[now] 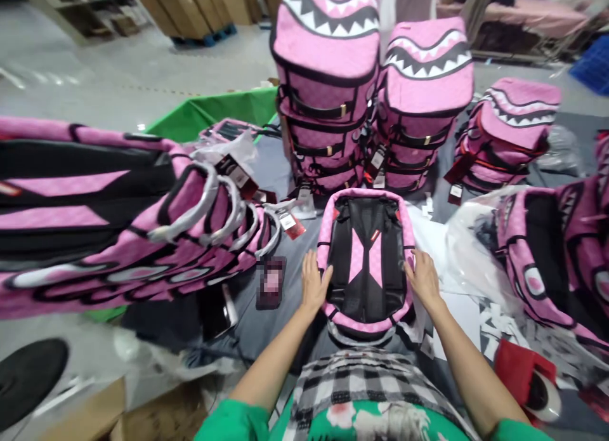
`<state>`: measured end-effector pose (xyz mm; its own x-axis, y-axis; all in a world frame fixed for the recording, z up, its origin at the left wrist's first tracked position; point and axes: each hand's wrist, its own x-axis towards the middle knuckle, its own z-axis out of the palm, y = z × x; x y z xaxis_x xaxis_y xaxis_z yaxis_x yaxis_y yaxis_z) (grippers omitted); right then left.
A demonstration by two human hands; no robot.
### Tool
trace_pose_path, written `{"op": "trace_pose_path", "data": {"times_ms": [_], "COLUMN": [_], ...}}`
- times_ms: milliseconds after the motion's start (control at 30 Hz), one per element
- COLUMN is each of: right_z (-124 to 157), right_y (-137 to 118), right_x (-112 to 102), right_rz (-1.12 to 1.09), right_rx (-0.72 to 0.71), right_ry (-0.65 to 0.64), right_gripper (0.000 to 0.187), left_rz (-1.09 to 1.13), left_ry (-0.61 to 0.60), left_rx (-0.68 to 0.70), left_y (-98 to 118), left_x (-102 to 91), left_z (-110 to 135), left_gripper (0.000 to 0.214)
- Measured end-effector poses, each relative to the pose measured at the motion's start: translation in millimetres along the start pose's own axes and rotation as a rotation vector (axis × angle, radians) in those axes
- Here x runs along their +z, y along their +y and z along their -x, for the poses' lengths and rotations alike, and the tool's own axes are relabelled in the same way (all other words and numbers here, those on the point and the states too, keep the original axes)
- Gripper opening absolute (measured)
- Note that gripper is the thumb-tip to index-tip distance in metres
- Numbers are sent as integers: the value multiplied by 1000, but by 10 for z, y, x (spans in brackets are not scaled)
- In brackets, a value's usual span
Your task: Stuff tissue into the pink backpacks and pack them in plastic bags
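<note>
A pink and black backpack [365, 257] lies on the grey-covered table in front of me, its black padded back panel facing up. My left hand [314, 282] holds its left edge, with the thumb on the pink rim and the fingers along the outside. On the opposite edge, my right hand [423, 277] grips in the same way, fingers partly curled at the side. A grey-wrapped handle or strap [361, 338] shows at the end nearest me. The backpack's front face is hidden underneath.
Stacked pink backpacks with shark-teeth prints [328, 54] stand at the back. More backpacks [90, 219] are piled at left, with others [533, 250] at right beside clear plastic [476, 238]. A phone [223, 311], white paper scraps [499, 327] and a red tape dispenser [526, 371] lie nearby.
</note>
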<state>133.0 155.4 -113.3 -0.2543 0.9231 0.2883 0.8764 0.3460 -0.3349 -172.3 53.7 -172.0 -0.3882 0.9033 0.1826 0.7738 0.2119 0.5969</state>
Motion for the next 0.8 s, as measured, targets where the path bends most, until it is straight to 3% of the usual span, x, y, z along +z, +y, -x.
{"op": "trace_pose_path", "data": {"times_ms": [133,233,333,467,567,700,800], "right_z": [-475,-744,-749,-532,-456,-631,-1052], "right_y": [-71,-240,-281,-164,-147,-223,-149], "right_x": [229,524,865,1235,1312,1148,866], "right_rz": [58,98,145,211,232,201,123], "right_rx": [-61,-100,-67,-68,-51,-34,-57], "right_ry": [-9,-50,-96,-95,-90,-143,-182], "right_gripper": [43,51,57,62,62,58,40], "left_rz": [-103,-247,-328,-347,-351,-337,-298], "left_ry": [-117,-147,-161,-179,-225,-283,-204], "left_rx": [376,380,354,415,381,322,298], "left_y": [467,590,447,147,125,266,289], "left_x": [262,438,641,912,971,880,847], "left_z": [-599,-1115,-1432,-1476,-1472,-1394,-1095], "left_gripper": [61,62,68,83,88,91,85]}}
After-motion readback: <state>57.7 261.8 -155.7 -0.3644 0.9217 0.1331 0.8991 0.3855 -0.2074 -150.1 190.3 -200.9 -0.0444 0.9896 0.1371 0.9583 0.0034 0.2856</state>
